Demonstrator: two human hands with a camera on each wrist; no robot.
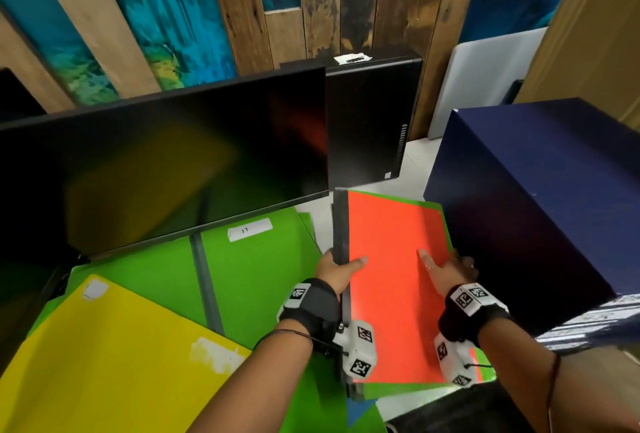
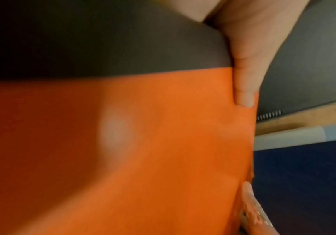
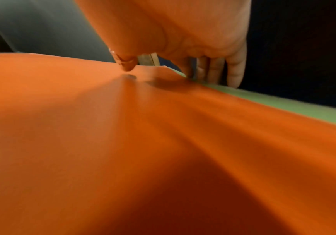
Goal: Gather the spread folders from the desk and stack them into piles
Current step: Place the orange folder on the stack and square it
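Note:
An orange folder with a grey spine lies on top of a green folder at the right of the desk. My left hand grips the spine side, thumb on the orange cover and fingers under the edge. My right hand holds the right edge, thumb pressing on top of the orange folder and fingers curled over the side by the green folder. A large green folder and a yellow folder lie spread at the left.
A dark monitor overhangs the green folder at the back left. A black computer case stands behind the orange folder. A tall navy box stands close against the right side. Bare white desk shows between case and box.

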